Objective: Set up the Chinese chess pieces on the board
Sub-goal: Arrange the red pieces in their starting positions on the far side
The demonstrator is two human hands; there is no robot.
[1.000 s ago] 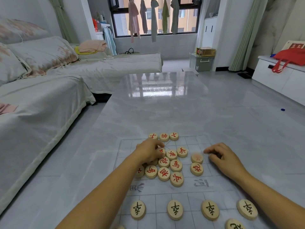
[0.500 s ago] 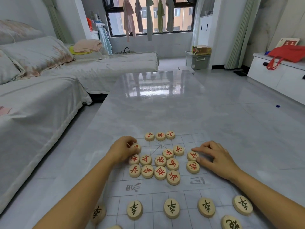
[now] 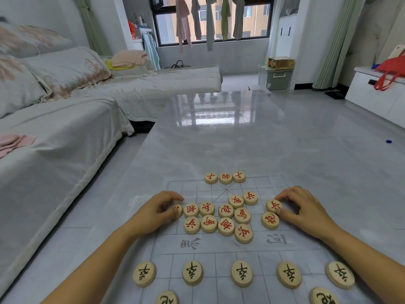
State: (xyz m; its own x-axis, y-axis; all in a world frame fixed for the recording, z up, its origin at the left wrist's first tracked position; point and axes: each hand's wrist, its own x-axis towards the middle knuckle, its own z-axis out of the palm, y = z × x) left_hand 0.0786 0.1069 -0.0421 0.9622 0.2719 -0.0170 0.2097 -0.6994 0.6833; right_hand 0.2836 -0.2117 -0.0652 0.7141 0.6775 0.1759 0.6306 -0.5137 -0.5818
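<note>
Since a moment ago both hands moved outward: left hand (image 3: 156, 212) pinches a red piece (image 3: 179, 209) at the board's (image 3: 230, 249) left edge, right hand (image 3: 306, 210) pinches a second red piece (image 3: 272, 205) centre-right of frame, both discs flat, characters up.

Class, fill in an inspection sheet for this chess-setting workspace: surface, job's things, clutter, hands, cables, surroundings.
Surface: glossy grey marble-look table under a translucent gridded board sheet.
Job's things: round wooden red-lettered pieces, three in a far row, the rest clustered mid-board; five black-lettered pieces in a near row.
Clutter: nothing seen.
Hands: left hand pinches the leftmost red piece; right hand pinches a right-side red piece.
Cables: nothing seen.
Surroundings: grey-covered sofa, window with hung clothes, red bag.
</note>
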